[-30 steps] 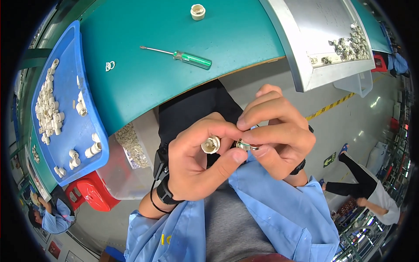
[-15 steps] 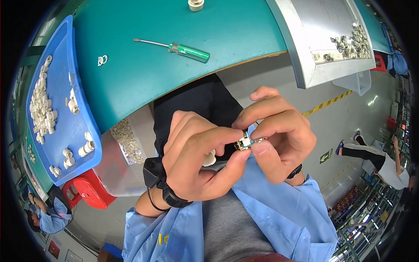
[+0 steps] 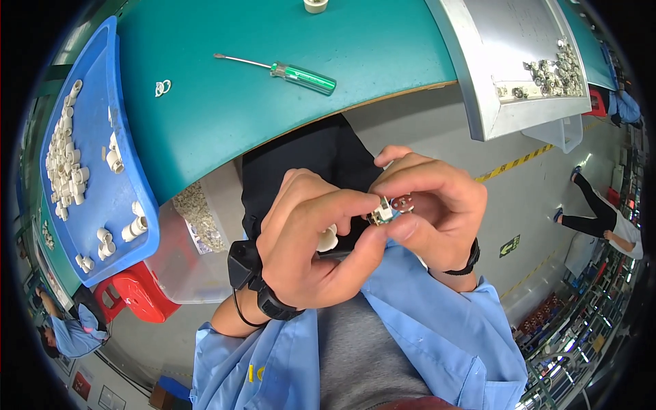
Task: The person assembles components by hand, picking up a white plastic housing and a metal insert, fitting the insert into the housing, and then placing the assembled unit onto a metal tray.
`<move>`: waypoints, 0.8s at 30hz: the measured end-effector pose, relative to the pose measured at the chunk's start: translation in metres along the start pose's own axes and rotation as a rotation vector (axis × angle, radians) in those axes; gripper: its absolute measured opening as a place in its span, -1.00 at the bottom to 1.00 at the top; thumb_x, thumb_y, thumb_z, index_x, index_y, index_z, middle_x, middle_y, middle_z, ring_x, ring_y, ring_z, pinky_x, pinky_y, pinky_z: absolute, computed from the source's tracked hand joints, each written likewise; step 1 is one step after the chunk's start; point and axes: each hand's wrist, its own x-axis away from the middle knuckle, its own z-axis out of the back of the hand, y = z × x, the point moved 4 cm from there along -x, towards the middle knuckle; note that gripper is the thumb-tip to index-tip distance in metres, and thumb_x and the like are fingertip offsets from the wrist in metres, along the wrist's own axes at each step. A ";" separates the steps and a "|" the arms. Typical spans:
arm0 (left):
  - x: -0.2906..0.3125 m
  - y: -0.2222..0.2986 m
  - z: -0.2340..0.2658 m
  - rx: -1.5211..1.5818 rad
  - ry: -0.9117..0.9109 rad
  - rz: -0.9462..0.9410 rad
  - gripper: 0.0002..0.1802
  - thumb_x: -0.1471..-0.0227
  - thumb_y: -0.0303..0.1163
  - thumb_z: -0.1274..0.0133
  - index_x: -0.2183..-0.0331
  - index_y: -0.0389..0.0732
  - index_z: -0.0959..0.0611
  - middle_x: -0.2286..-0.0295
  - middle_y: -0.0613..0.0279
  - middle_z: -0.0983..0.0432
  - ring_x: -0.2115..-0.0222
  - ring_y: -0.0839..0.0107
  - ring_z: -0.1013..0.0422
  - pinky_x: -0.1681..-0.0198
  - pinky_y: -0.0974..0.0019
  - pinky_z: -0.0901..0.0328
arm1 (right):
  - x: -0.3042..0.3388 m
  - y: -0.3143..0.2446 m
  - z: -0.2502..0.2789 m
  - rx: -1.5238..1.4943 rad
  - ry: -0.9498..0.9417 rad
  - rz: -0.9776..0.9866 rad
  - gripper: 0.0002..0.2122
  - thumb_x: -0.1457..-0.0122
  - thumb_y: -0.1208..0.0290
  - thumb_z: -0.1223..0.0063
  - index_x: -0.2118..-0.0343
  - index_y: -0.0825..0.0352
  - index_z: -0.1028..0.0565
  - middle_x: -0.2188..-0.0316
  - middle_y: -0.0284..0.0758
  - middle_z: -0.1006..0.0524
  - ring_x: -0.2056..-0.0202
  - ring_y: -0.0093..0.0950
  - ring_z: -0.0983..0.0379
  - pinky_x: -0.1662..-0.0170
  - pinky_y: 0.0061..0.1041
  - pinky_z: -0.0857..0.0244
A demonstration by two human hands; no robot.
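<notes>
Above my lap, my left hand (image 3: 301,239) pinches a small white fitting with brass-coloured metal parts (image 3: 383,212) between thumb and forefinger. Its curled fingers also keep a white plastic cup-shaped piece (image 3: 328,238) against the palm. My right hand (image 3: 441,212) meets it from the other side, its thumb and fingers closed around a small reddish-brown piece with metal contacts (image 3: 403,203). The two small parts sit close together; whether they touch is hard to tell. On the green table beyond lies a flat-blade screwdriver (image 3: 304,78) with a green handle.
A blue tray (image 3: 140,171) of white plastic pieces lies at the left, and a metal tray (image 3: 482,102) with small metal parts at the right. White rings (image 3: 162,88) and a white round piece (image 3: 315,5) rest on the table. A red stool (image 3: 143,294) stands below left.
My right fingers have shifted, and the reddish-brown piece now shows between them. The white fitting has turned slightly. In the background at right, a walking person has moved.
</notes>
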 end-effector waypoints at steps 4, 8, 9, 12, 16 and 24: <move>0.000 -0.002 0.000 0.027 -0.026 -0.009 -0.61 0.28 -0.65 -0.27 0.27 -0.28 -0.63 0.55 0.29 -0.45 0.61 0.46 -0.29 0.47 0.41 -0.13 | 0.003 0.008 0.001 -0.155 0.066 -0.074 -0.81 0.02 0.60 -0.32 0.32 0.48 -0.57 0.44 -0.24 -0.64 0.44 -0.46 -0.54 0.01 -0.27 -0.29; 0.002 -0.002 -0.005 0.177 -0.006 0.080 -0.55 0.23 -0.69 -0.20 0.17 -0.32 -0.58 0.50 0.25 -0.42 0.55 0.47 -0.29 0.44 0.43 -0.16 | 0.003 0.009 0.005 -0.120 0.083 -0.045 -0.83 -0.02 0.55 -0.29 0.34 0.46 -0.55 0.47 -0.25 -0.61 0.45 -0.46 -0.53 0.00 -0.25 -0.27; 0.003 -0.003 -0.005 0.248 0.017 0.131 -0.53 0.20 -0.70 -0.17 0.13 -0.33 -0.56 0.47 0.23 -0.41 0.52 0.48 -0.29 0.42 0.44 -0.17 | 0.003 0.009 0.006 -0.070 0.089 -0.029 -0.83 -0.05 0.49 -0.27 0.35 0.44 -0.53 0.49 -0.25 -0.59 0.47 -0.44 -0.52 -0.01 -0.21 -0.24; 0.014 -0.020 -0.002 0.430 -0.055 0.203 -0.52 0.13 -0.71 -0.10 0.07 -0.35 -0.51 0.40 0.17 -0.39 0.46 0.48 -0.29 0.37 0.45 -0.19 | -0.001 0.006 0.014 0.047 0.052 0.037 -0.83 -0.07 0.44 -0.25 0.36 0.41 -0.51 0.53 -0.26 -0.56 0.49 -0.42 -0.51 -0.02 -0.18 -0.22; 0.013 -0.019 0.005 0.330 -0.212 0.368 -0.57 0.04 -0.72 -0.02 0.05 -0.40 -0.51 0.31 0.10 -0.36 0.37 0.45 -0.29 0.29 0.45 -0.21 | -0.012 -0.001 0.024 0.238 -0.068 0.147 -0.83 -0.05 0.46 -0.26 0.35 0.41 -0.52 0.55 -0.27 -0.57 0.51 -0.45 -0.51 0.01 -0.18 -0.24; 0.015 -0.017 0.012 -0.109 -0.072 0.113 -0.57 0.10 -0.75 -0.17 0.09 -0.44 -0.59 0.24 -0.03 -0.51 0.34 0.30 -0.49 0.27 0.39 -0.40 | -0.011 -0.003 0.008 0.371 -0.001 0.174 -0.85 0.02 0.52 -0.29 0.38 0.37 -0.55 0.52 -0.31 -0.61 0.49 -0.47 -0.53 0.05 -0.22 -0.27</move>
